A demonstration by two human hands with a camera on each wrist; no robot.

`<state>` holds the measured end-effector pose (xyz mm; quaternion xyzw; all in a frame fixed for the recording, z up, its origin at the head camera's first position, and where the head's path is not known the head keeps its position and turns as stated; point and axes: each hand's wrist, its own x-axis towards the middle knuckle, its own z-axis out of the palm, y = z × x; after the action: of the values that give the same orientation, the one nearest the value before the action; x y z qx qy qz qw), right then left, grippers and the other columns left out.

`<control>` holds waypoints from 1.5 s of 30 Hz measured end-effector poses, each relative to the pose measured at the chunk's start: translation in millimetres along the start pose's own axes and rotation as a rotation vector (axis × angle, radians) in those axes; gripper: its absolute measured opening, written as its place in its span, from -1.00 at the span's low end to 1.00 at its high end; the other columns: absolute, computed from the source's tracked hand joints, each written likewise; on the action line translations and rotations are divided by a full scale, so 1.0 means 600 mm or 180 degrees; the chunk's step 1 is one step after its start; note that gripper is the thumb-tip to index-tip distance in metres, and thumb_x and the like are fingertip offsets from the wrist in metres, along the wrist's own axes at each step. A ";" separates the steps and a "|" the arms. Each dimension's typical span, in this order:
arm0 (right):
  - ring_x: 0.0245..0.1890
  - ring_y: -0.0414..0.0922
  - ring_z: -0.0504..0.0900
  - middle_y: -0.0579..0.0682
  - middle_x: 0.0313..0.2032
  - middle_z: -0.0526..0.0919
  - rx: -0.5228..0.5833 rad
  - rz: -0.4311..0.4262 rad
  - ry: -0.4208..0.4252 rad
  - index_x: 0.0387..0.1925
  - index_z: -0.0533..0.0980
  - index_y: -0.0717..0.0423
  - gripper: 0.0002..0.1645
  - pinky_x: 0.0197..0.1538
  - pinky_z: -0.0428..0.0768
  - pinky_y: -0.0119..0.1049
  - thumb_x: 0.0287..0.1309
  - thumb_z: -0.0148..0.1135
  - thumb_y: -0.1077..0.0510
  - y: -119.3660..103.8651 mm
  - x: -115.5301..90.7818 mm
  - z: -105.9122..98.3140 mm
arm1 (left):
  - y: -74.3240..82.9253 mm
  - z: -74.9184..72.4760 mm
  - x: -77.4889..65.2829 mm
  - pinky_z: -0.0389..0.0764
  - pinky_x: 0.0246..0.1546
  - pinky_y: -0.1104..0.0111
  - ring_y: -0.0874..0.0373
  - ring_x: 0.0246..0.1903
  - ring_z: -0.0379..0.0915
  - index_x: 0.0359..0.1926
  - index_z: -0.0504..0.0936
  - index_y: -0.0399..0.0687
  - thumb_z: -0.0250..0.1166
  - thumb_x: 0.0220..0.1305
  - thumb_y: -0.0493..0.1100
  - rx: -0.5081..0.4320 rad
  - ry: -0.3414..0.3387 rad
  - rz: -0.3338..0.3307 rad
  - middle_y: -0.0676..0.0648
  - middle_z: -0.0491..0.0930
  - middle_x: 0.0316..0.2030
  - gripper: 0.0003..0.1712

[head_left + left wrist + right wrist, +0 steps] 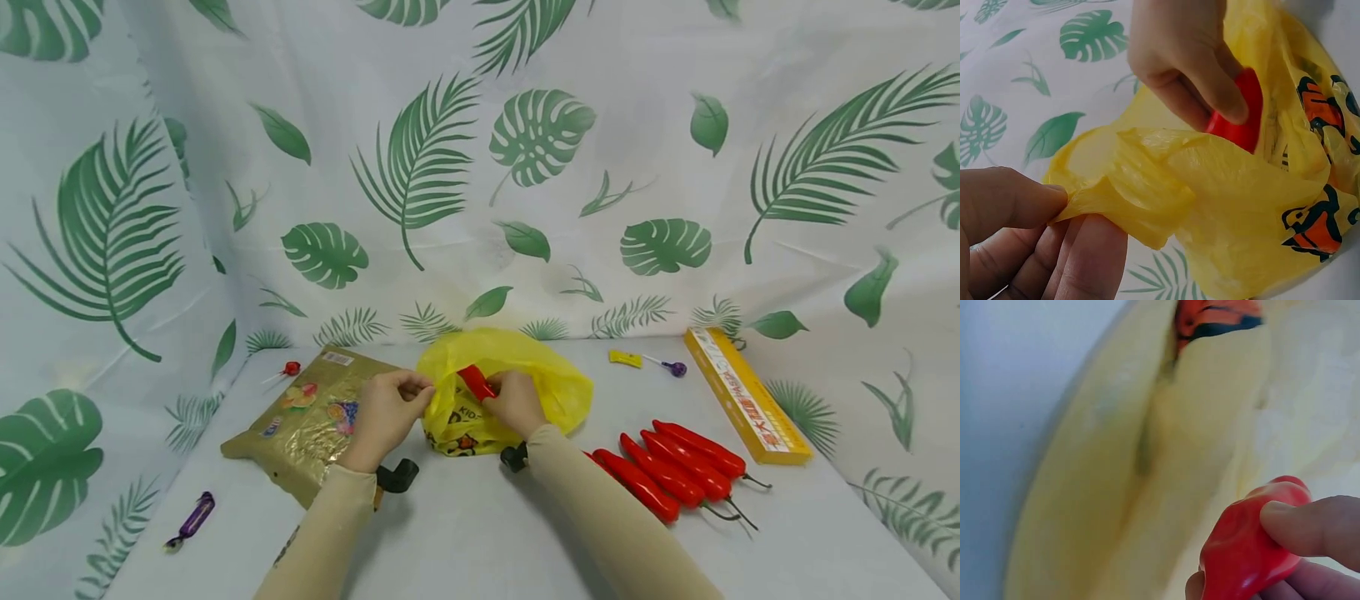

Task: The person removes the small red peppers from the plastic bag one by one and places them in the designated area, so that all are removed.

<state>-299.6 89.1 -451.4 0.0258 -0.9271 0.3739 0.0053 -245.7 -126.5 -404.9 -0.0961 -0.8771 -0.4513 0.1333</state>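
A thin yellow plastic bag (558, 392) with printed cartoon figures stands in the middle, its mouth spread. My left hand (384, 419) pinches the bag's rim between thumb and fingers, plain in the left wrist view. Inside the mouth, my right hand (517, 406) grips a glossy red pepper (1250, 544). In the right wrist view the thumb presses on its bumpy side, with fingers curled beneath. Part of the pepper is hidden by the hand. Several long red chili peppers (678, 462) with stems lie beside the right forearm.
A gold foil package (300, 425) lies left of the bag. Candies sit around: a purple-wrapped one (197, 515), a red lollipop (291, 367), a yellow one (625, 358) and a purple lollipop (677, 368). A long yellow box (750, 400) lies at right. Leaf-patterned cloth (465, 292) rises behind.
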 end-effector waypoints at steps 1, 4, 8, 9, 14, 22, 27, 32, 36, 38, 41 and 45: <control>-0.22 -0.05 0.66 0.15 -0.06 0.81 -0.0001 -0.0030 0.0018 0.09 0.69 0.27 -0.59 -0.05 0.73 -0.16 0.20 0.42 0.26 -0.001 -0.005 -0.005 | 0.000 0.000 0.000 0.66 -0.44 0.40 0.28 -0.53 0.59 -0.27 0.82 -0.03 0.45 0.34 -0.15 -0.0007 -0.0010 -0.0008 -0.02 0.75 -0.42 -0.92; -0.17 -0.04 0.69 0.13 -0.04 0.81 -0.0011 -0.0074 0.0047 0.10 0.69 0.24 -0.58 0.03 0.74 -0.12 0.20 0.44 0.24 -0.002 -0.023 -0.020 | 0.001 0.001 0.000 0.66 -0.43 0.39 0.27 -0.53 0.60 -0.26 0.82 -0.04 0.44 0.35 -0.15 -0.0012 -0.0020 -0.0011 -0.02 0.75 -0.42 -0.92; -0.13 -0.05 0.71 0.09 -0.04 0.81 -0.0060 -0.0070 0.0049 0.09 0.70 0.19 -0.59 0.12 0.73 -0.07 0.20 0.47 0.21 0.008 -0.051 -0.037 | 0.003 0.003 0.000 0.66 -0.42 0.39 0.27 -0.50 0.60 -0.26 0.82 -0.03 0.44 0.34 -0.14 0.0013 -0.0021 -0.0016 -0.02 0.76 -0.42 -0.92; -0.13 -0.05 0.71 0.08 -0.04 0.81 -0.0062 -0.0047 0.0046 0.09 0.71 0.18 -0.59 0.13 0.73 -0.07 0.19 0.48 0.20 0.011 -0.058 -0.041 | 0.003 0.003 0.000 0.66 -0.42 0.39 0.26 -0.50 0.60 -0.27 0.82 -0.03 0.44 0.34 -0.14 0.0011 -0.0022 -0.0017 -0.02 0.76 -0.42 -0.91; -0.15 -0.07 0.70 0.06 -0.04 0.81 -0.0065 0.0008 0.0045 0.11 0.70 0.16 -0.56 0.12 0.73 -0.06 0.17 0.51 0.20 0.028 -0.090 -0.060 | 0.007 0.005 0.000 0.66 -0.45 0.40 0.25 -0.52 0.60 -0.26 0.82 -0.05 0.44 0.34 -0.15 -0.0049 -0.0024 -0.0016 -0.04 0.76 -0.41 -0.91; -0.17 -0.04 0.67 0.08 -0.07 0.81 -0.0286 -0.0098 0.0188 0.12 0.69 0.21 -0.54 0.09 0.71 -0.03 0.16 0.49 0.22 0.046 -0.115 -0.080 | 0.011 0.006 0.000 0.66 -0.45 0.39 0.25 -0.53 0.61 -0.24 0.81 -0.05 0.44 0.35 -0.15 -0.0072 -0.0031 -0.0012 -0.06 0.76 -0.40 -0.92; -0.20 -0.08 0.70 0.06 -0.08 0.82 -0.0190 -0.0060 0.0148 0.10 0.70 0.19 -0.54 0.06 0.74 -0.06 0.14 0.52 0.22 0.054 -0.136 -0.092 | 0.009 0.005 0.001 0.67 -0.45 0.41 0.24 -0.51 0.61 -0.24 0.81 -0.07 0.44 0.35 -0.15 -0.0050 -0.0046 -0.0015 -0.07 0.77 -0.39 -0.91; -0.22 -0.15 0.70 0.01 -0.09 0.82 -0.0167 0.0000 -0.0001 0.12 0.70 0.16 -0.51 0.05 0.76 -0.08 0.12 0.55 0.20 0.060 -0.171 -0.093 | 0.005 -0.003 0.007 0.67 -0.45 0.40 0.22 -0.51 0.62 -0.23 0.81 -0.07 0.44 0.35 -0.16 0.0038 -0.0021 -0.0015 -0.07 0.76 -0.38 -0.91; -0.25 -0.16 0.67 -0.01 -0.11 0.82 -0.0228 0.0065 0.0025 0.10 0.72 0.14 -0.51 0.02 0.76 -0.08 0.09 0.57 0.19 0.069 -0.204 -0.099 | 0.001 -0.007 0.009 0.67 -0.45 0.39 0.20 -0.50 0.63 -0.22 0.81 -0.07 0.44 0.35 -0.16 0.0070 -0.0039 -0.0035 -0.08 0.76 -0.37 -0.91; -0.24 -0.15 0.65 -0.02 -0.10 0.82 -0.0305 0.0118 0.0047 0.10 0.72 0.13 -0.49 0.00 0.77 -0.09 0.07 0.59 0.18 0.076 -0.221 -0.104 | 0.001 -0.008 0.008 0.67 -0.45 0.39 0.19 -0.50 0.63 -0.21 0.80 -0.08 0.43 0.35 -0.17 0.0045 -0.0073 -0.0056 -0.09 0.76 -0.37 -0.91; -0.20 -0.16 0.66 -0.03 -0.09 0.82 -0.0436 0.0160 0.0057 0.10 0.73 0.11 -0.46 0.00 0.78 -0.10 0.03 0.62 0.16 0.089 -0.249 -0.109 | -0.001 -0.009 0.006 0.67 -0.45 0.41 0.19 -0.50 0.63 -0.21 0.81 -0.10 0.43 0.35 -0.18 0.0010 -0.0100 -0.0076 -0.11 0.76 -0.36 -0.90; -0.14 -0.15 0.67 -0.04 -0.06 0.82 -0.0558 0.0197 0.0081 0.09 0.73 0.11 -0.43 0.03 0.78 -0.06 -0.03 0.66 0.15 0.103 -0.282 -0.114 | -0.004 -0.008 0.005 0.66 -0.46 0.43 0.19 -0.51 0.62 -0.22 0.81 -0.10 0.44 0.34 -0.18 0.0022 -0.0075 -0.0055 -0.10 0.76 -0.37 -0.91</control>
<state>-134.6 188.3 -450.0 -0.0082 -0.9565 0.2916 0.0078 -248.7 -131.8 -402.9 -0.0934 -0.8810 -0.4482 0.1194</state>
